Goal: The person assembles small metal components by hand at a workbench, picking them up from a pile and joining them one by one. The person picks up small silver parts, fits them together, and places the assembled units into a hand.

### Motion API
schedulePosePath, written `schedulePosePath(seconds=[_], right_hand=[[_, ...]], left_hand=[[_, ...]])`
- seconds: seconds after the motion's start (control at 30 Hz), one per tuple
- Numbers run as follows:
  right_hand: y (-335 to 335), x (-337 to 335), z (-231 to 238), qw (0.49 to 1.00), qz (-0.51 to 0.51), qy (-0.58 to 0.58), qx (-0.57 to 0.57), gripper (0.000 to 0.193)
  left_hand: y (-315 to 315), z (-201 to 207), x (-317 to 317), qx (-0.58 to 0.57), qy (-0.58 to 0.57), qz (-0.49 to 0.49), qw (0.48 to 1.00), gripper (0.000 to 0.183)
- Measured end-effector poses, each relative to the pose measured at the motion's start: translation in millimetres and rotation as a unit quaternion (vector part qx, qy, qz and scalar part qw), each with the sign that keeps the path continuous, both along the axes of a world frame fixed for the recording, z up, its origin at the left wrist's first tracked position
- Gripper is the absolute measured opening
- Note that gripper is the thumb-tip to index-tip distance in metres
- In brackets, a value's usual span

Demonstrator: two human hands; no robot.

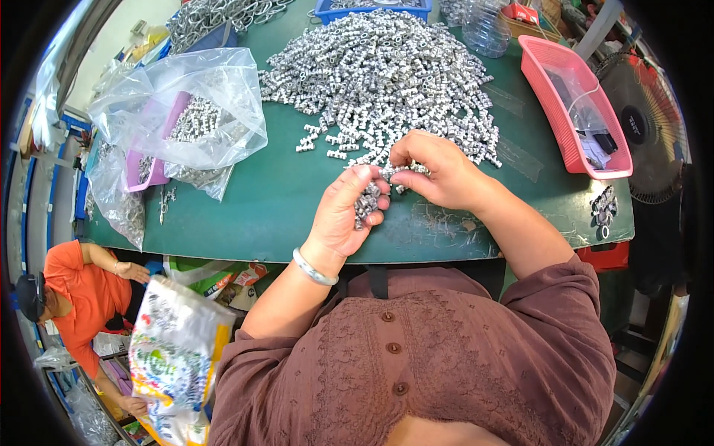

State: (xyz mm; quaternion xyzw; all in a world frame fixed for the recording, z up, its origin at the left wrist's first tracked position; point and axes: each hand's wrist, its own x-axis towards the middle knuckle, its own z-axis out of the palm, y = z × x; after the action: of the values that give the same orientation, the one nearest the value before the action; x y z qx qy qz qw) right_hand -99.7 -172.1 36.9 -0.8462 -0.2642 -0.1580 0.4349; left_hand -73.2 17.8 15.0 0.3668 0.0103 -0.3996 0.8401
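A large heap of small ridged silver metal parts (372, 74) spreads over the green table (297, 230) in front of me. My left hand (349, 208) is closed around several of these parts (367, 202), palm turned up, at the near edge of the heap. Close beside it, my right hand (435, 171) has its thumb and fingers bent together over more silver parts, almost touching the left fingertips. Exactly how many pieces the right fingers pinch is hidden.
At left, a clear plastic bag (230, 111) and a purple basket (158, 169) hold metal parts. A pink basket (576, 145) and a black fan (639, 123) stand at right. A blue tray (349, 13) is behind the heap. At lower left, a person in orange (78, 290) handles a printed sack (175, 349).
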Motion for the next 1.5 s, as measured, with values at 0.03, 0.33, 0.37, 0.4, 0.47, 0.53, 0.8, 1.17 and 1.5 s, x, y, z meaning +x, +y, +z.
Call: schedulePosePath(seconds=[0.03,0.33,0.37,0.4,0.47,0.53,0.8,1.17,1.5], right_hand=[[1,0,0,1.000,0.004,-0.005,0.007,0.022],[-10,4,2,0.988,0.009,-0.038,-0.149,0.029],[-10,3,0,0.988,0.010,-0.038,-0.149,0.029],[-10,1,-2,0.981,0.012,-0.028,-0.193,0.025],[-9,1,-6,0.974,0.013,-0.021,-0.227,0.011],[-7,1,-9,0.974,0.012,-0.025,-0.225,0.009],[-6,3,-12,0.973,0.010,-0.006,-0.231,0.007],[-7,6,-12,0.983,0.039,0.011,-0.177,0.011],[-13,-1,0,0.969,0.070,0.020,-0.238,0.019]], left_hand=[[-2,1,-2,0.030,-0.039,-0.009,0.999,0.021],[0,-2,2,-0.050,0.031,-0.023,0.998,0.015],[1,-4,3,-0.085,0.046,-0.037,0.995,0.015],[2,-5,4,-0.085,0.046,-0.037,0.995,0.015],[3,-5,5,-0.121,0.064,-0.056,0.989,0.015],[4,-7,6,-0.135,0.074,-0.063,0.986,0.016],[2,4,5,-0.096,0.069,0.013,0.993,0.020],[5,-1,1,0.021,-0.011,0.024,0.999,0.010],[6,3,0,0.074,-0.020,0.026,0.997,0.010]])
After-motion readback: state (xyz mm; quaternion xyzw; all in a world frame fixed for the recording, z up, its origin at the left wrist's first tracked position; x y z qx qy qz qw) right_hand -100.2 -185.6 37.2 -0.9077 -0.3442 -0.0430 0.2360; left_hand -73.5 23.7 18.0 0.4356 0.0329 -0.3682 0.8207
